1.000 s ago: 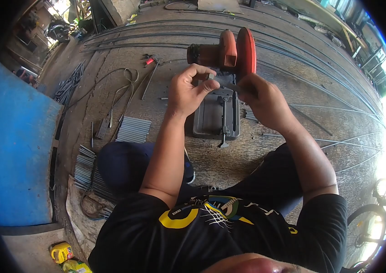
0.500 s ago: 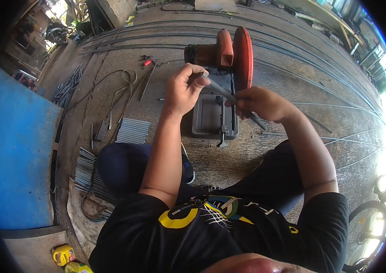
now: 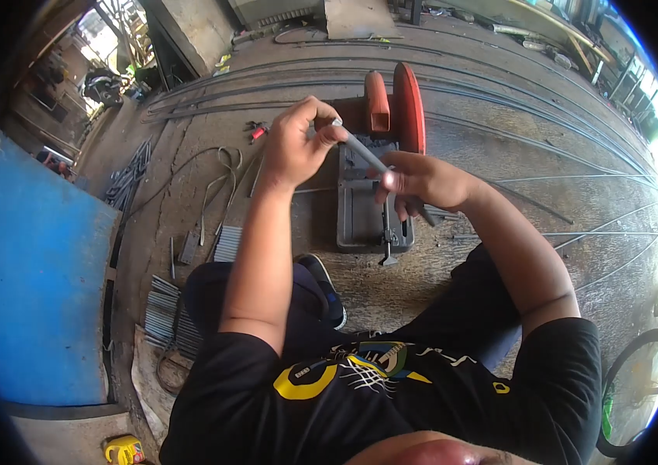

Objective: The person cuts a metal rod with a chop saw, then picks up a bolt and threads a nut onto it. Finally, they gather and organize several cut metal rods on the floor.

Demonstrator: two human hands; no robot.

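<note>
Up in front of me, my left hand (image 3: 296, 146) pinches the upper left end of a short grey metal rod (image 3: 365, 154) between thumb and fingers. Lower along the same rod, my right hand (image 3: 431, 181) has its fingers closed round it. The rod slants down to the right, and its lower end shows below my right hand. Behind and beneath my hands stands a cut-off saw (image 3: 377, 222) with a red round guard (image 3: 409, 108) and a grey base. My left hand hides part of the saw's motor.
Cut rods (image 3: 163, 314) lie in piles by my left knee. Long thin bars (image 3: 538, 147) stretch across the floor behind the saw. A blue panel (image 3: 34, 271) stands at the left, and a red-handled tool (image 3: 258, 134) lies beyond a strap.
The view has shifted, so the saw and floor appear lower. My left hand has moved slightly left and away from the saw. Both hands keep hold of the rod.
</note>
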